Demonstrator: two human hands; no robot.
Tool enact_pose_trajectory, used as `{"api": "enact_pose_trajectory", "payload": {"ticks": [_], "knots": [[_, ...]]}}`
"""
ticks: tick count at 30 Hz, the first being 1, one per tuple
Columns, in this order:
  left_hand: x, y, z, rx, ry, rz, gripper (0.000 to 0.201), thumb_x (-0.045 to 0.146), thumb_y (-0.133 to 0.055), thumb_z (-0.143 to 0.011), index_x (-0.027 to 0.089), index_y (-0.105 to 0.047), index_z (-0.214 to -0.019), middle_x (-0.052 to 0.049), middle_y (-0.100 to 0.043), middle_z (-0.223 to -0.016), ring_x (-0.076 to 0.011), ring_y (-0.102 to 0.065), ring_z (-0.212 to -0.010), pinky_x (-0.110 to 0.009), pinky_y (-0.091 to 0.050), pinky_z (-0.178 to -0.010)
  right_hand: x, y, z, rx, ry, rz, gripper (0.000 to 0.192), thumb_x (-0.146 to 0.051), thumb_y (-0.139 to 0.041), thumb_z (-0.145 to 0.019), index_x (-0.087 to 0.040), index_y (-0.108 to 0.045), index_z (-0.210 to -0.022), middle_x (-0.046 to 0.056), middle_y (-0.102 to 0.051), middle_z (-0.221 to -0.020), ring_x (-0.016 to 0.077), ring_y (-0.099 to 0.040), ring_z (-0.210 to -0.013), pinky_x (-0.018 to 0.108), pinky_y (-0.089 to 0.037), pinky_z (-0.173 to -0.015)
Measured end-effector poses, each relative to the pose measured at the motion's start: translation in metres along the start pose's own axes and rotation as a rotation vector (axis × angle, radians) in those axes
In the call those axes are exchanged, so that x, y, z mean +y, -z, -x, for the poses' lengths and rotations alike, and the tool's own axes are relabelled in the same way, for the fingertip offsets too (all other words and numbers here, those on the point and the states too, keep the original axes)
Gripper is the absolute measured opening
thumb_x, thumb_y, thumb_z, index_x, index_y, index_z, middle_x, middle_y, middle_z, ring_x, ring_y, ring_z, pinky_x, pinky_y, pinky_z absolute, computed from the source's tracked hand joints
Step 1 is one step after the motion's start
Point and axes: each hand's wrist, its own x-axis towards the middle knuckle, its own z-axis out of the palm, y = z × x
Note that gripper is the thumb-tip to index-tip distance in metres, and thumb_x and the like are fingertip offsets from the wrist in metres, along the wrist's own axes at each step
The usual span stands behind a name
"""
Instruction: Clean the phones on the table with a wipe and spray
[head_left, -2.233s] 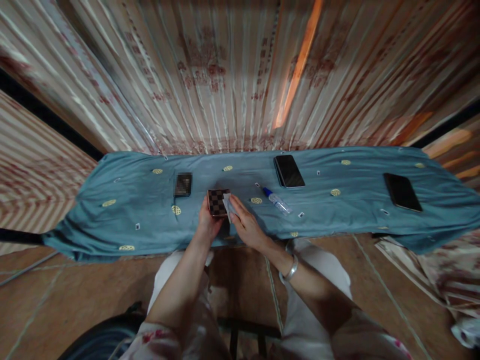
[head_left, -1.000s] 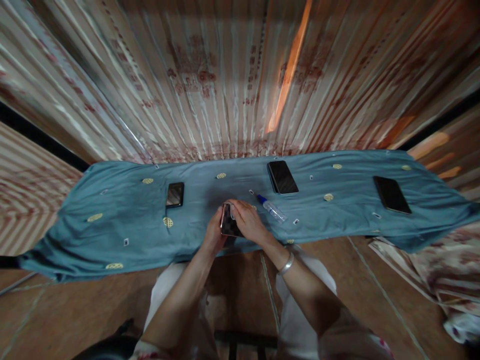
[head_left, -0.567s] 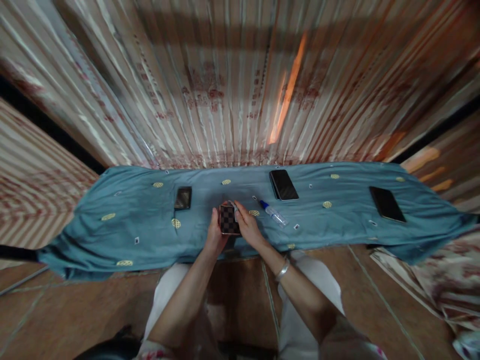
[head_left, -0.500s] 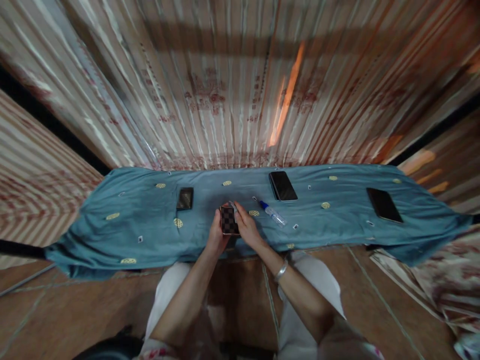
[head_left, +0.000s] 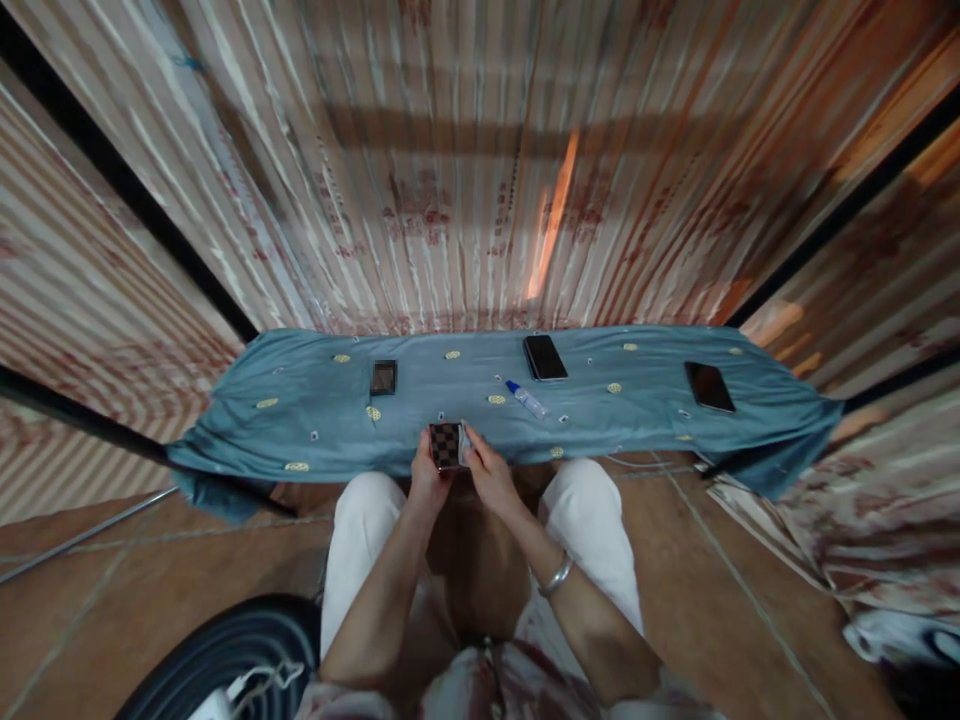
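Near the front edge of the cloth-covered table, my left hand (head_left: 430,474) is closed around the left side of a small, flat case with a brown-and-black check pattern (head_left: 444,446), perhaps a wallet. My right hand (head_left: 491,474) is closed on a pale grey cloth (head_left: 464,442) and presses it to the case's right edge. Some of its fingers are hidden. Beyond my hands lies a clear bottle with a blue cap (head_left: 529,401). A dark, square, flat item (head_left: 384,377) rests to the left.
A black phone-like slab (head_left: 546,357) lies at the back of the blue patterned tablecloth (head_left: 420,350), and another dark slab (head_left: 709,387) is at the right. Black poles (head_left: 180,245) flank the table before a striped curtain (head_left: 465,200). A round black ribbed object (head_left: 247,650) sits by my left leg.
The view has shifted, showing more of my lap. My hands have come closer to me with the case, and the cloth has moved to the case's right edge.
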Motion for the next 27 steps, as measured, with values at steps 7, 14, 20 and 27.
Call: {"api": "enact_pose_trajectory", "payload": {"ticks": [7, 14, 20, 27], "knots": [[-0.007, 0.022, 0.028, -0.014, 0.068, 0.01, 0.042, 0.029, -0.031, -0.095, 0.012, -0.067, -0.08, -0.007, -0.069, -0.068, -0.0177, -0.068, -0.067, -0.032, -0.055, -0.074, 0.001, 0.009, 0.058, -0.061, -0.029, -0.234, 0.048, -0.015, -0.042, -0.082, -0.026, -0.064, -0.124, -0.001, -0.062, -0.13, 0.0206, -0.057, -0.123, 0.046, -0.039, -0.11], [-0.02, 0.031, 0.054, -0.051, 0.147, 0.103, 0.036, 0.025, -0.035, -0.091, 0.014, -0.067, -0.079, -0.01, -0.071, -0.077, -0.0224, -0.069, -0.08, -0.041, -0.055, -0.081, -0.003, 0.034, 0.085, -0.028, 0.068, -0.076, 0.036, -0.022, -0.057, -0.083, -0.028, -0.067, -0.117, 0.002, -0.068, -0.12, 0.021, -0.064, -0.11, 0.04, -0.05, -0.099], [-0.03, 0.031, 0.072, -0.057, 0.185, 0.09, 0.045, 0.03, -0.029, -0.096, 0.015, -0.066, -0.076, -0.009, -0.07, -0.075, -0.0205, -0.069, -0.079, -0.038, -0.055, -0.08, -0.019, 0.049, 0.102, 0.045, 0.246, 0.206, 0.027, -0.026, -0.057, -0.09, -0.029, -0.07, -0.113, 0.005, -0.066, -0.116, 0.0203, -0.061, -0.104, 0.038, -0.05, -0.096], [-0.035, 0.03, 0.08, -0.097, 0.173, 0.083, 0.035, 0.029, -0.039, -0.094, 0.016, -0.064, -0.074, -0.006, -0.066, -0.069, -0.0178, -0.067, -0.074, -0.032, -0.054, -0.078, -0.036, 0.053, 0.101, -0.021, 0.449, 0.338, 0.028, -0.027, -0.052, -0.094, -0.026, -0.069, -0.116, 0.007, -0.068, -0.112, 0.0229, -0.055, -0.106, 0.039, -0.05, -0.094]]}}
